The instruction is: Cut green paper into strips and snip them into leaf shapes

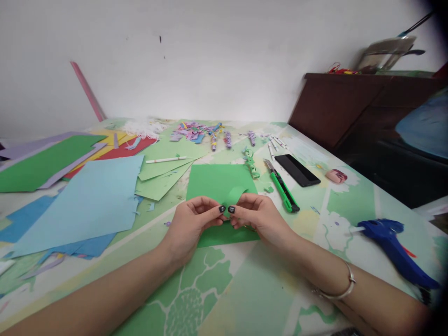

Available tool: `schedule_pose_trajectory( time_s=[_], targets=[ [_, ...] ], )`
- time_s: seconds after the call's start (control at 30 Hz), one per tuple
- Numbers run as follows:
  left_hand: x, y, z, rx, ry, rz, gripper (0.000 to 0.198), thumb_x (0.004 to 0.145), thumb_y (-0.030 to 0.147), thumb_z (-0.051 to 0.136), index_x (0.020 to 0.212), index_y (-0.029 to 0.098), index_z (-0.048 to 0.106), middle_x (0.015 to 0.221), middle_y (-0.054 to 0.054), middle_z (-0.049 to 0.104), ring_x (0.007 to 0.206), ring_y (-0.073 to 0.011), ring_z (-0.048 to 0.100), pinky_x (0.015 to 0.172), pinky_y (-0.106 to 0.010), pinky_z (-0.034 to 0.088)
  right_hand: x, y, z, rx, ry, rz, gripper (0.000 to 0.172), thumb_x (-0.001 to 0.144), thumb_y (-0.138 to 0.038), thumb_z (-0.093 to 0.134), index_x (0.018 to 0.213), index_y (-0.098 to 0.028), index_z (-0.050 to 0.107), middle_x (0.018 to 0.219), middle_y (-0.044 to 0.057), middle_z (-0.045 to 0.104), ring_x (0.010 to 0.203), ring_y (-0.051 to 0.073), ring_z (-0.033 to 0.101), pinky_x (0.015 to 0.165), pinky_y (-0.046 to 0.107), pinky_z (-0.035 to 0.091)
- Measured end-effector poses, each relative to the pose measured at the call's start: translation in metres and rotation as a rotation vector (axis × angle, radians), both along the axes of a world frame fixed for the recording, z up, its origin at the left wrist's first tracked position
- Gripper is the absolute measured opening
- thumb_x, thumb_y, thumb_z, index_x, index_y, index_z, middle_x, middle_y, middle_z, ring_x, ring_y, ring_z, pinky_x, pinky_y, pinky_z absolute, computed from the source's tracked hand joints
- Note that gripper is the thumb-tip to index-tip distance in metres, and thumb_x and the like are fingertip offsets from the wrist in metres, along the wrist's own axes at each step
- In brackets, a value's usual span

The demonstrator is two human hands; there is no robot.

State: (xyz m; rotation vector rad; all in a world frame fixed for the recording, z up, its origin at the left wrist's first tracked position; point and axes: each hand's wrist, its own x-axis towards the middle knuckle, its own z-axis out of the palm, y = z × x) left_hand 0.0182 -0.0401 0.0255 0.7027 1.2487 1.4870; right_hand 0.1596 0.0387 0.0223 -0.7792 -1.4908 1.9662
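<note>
Both my hands meet over a green sheet of paper lying on the table. A curled green paper strip rises between them. My left hand pinches it at its near end, thumb and fingers pressed together. From the other side my right hand pinches the same strip, its thumb tip close to the left one. The fingers hide the lower part of the strip. Just beyond the sheet's right corner lies a curly green paper piece. A green box cutter rests right of the sheet, blade pointing away.
Blue paper sheets and a dark green sheet are piled at left. A black phone-like slab, a painted stone-like object and a blue glue gun lie at right. Colourful paper scraps sit at the back.
</note>
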Motion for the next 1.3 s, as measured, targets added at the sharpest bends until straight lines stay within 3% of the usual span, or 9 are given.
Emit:
schedule_pose_trajectory(
  time_s=[0.37,1.07,1.3],
  targets=[
    [-0.0029,-0.0008,-0.0015,-0.005,-0.099,-0.053,0.015,0.066,0.016,0.075,0.072,0.011,0.062,0.068,-0.003,0.067,0.064,-0.0121,0.065,0.065,-0.021,0.053,0.0009,0.0028,-0.0006,-0.03,0.003,-0.012,0.024,0.064,-0.032,0.075,0.066,-0.012,0.063,0.057,0.002,0.065,0.052,0.011,0.061,0.053,0.022,0.049],
    [-0.0042,0.0,-0.0023,-0.009,-0.012,-0.071,0.016,0.064,0.019,0.075,0.072,0.013,0.062,0.068,-0.002,0.067,0.064,-0.0114,0.063,0.065,-0.022,0.051,0.0011,0.0016,0.0,0.011,0.005,-0.027,0.021,0.059,-0.03,0.077,0.063,-0.016,0.062,0.058,0.0,0.065,0.053,0.013,0.061,0.055,0.025,0.05],
    [-0.0034,0.0007,-0.0011,-0.01,0.012,-0.019,0.019,0.062,0.017,0.076,0.072,0.013,0.061,0.067,-0.001,0.066,0.062,-0.0107,0.062,0.064,-0.022,0.051,0.0004,0.0,-0.0001,0.06,0.002,-0.041,0.018,0.06,-0.024,0.075,0.067,-0.016,0.061,0.058,0.0,0.064,0.054,0.013,0.061,0.058,0.027,0.05]
  ],
)
